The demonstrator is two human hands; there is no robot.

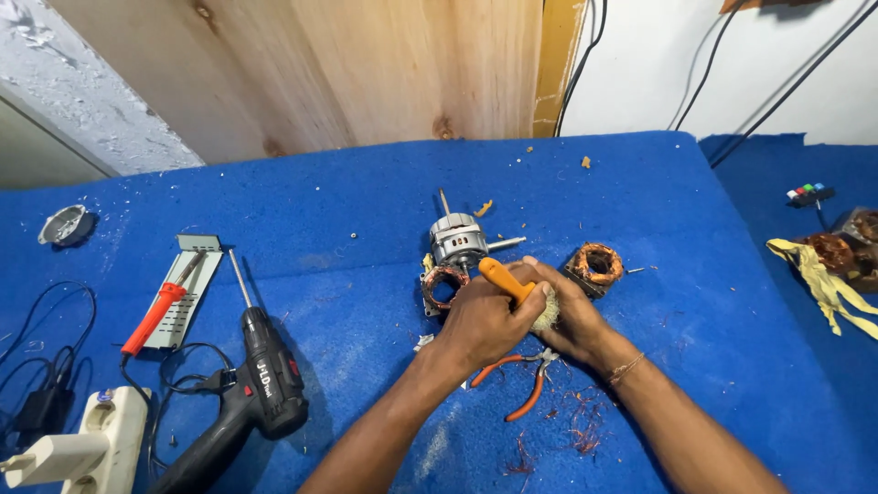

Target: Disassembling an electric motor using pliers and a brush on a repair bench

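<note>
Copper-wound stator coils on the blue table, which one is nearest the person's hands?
The stator coil just left of the left hand, below the silver motor. The others lie to the right, further off.

An orange-handled brush slants across the grip, its pale bristles squeezed between both hands. Just beyond the knuckles a copper-wound stator stands on edge, touching a silver motor housing.

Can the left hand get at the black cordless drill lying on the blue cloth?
Probably yes: nothing lies between the left hand and the black cordless drill, but that hand is gripping an orange-handled brush.
</note>
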